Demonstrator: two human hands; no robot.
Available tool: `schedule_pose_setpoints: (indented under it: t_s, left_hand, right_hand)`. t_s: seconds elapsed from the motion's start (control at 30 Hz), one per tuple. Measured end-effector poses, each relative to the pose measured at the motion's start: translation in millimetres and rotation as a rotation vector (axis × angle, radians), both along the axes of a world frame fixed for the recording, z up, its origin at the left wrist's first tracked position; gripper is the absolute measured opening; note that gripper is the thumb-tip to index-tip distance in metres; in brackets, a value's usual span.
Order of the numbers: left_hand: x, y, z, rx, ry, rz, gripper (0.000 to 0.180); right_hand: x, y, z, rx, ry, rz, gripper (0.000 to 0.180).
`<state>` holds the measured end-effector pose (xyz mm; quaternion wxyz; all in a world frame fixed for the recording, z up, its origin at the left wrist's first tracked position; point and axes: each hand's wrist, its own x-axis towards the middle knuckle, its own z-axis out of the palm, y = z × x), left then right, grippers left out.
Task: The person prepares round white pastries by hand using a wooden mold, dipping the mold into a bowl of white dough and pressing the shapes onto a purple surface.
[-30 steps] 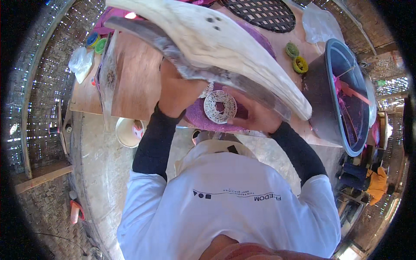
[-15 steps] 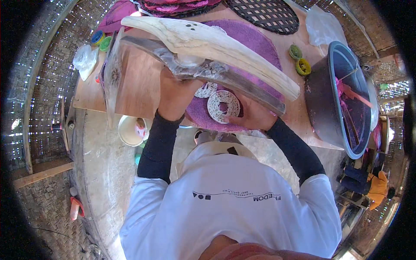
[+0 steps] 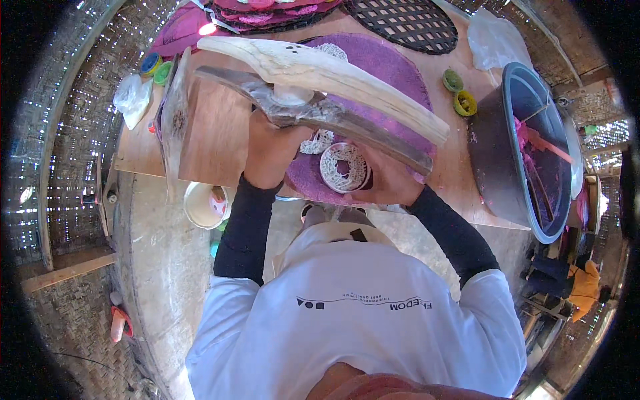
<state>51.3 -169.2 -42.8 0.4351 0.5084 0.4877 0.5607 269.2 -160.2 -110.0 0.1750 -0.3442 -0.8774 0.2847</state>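
Observation:
Two long curved wooden pieces, a pale one (image 3: pixel 320 70) above a dark brown one (image 3: pixel 373 133), span the space over the table. My left hand (image 3: pixel 272 150) reaches to the dark piece, its fingers hidden there. Beside my right hand (image 3: pixel 390 175) is a round white mould (image 3: pixel 345 168) with a lacy openwork pattern. My right fingers close round its lower right rim; part of that hand is behind the dark wood. A smaller white lacy piece (image 3: pixel 317 142) lies just left of the mould. Under them spreads a purple-pink sheet of dough-like material (image 3: pixel 393 73).
At the right stands a large dark tub (image 3: pixel 497 150) with pink stuff and sticks. Small yellow (image 3: pixel 465 103) and green (image 3: pixel 453 80) tubs sit near it. A black lattice tray (image 3: pixel 403 25) is at the back; a white bucket (image 3: pixel 203 203) is below left. Another person (image 3: pixel 583 290) is far right.
My right thumb has slid off the mould's lacy face to its lower rim. The wooden pieces sit slightly lower in the picture. My left hand stays by the dark wood.

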Motion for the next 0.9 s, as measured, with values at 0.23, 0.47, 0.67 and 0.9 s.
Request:
schedule_pose_setpoints:
  t_s: [0.23,0.47,0.67,0.9]
  left_hand:
    - [-10.2,2.3,-4.0,0.029,-0.02,0.051,0.029]
    - [4.0,3.6,3.6,0.071,0.13,-0.012,0.029]
    - [19.6,2.9,29.2,0.178,0.675,-0.155,0.035]
    - [-9.4,-32.9,-24.8,0.395,0.591,0.479,0.036]
  right_hand:
    - [50.7,13.1,26.8,0.048,-0.037,-0.277,0.099]
    - [49.9,-1.2,31.0,-0.335,0.66,-0.356,0.085]
    - [44.8,-31.7,57.9,-1.082,0.686,0.034,0.073]
    - [52.4,-58.6,43.7,-0.901,0.717,-0.305,0.081]
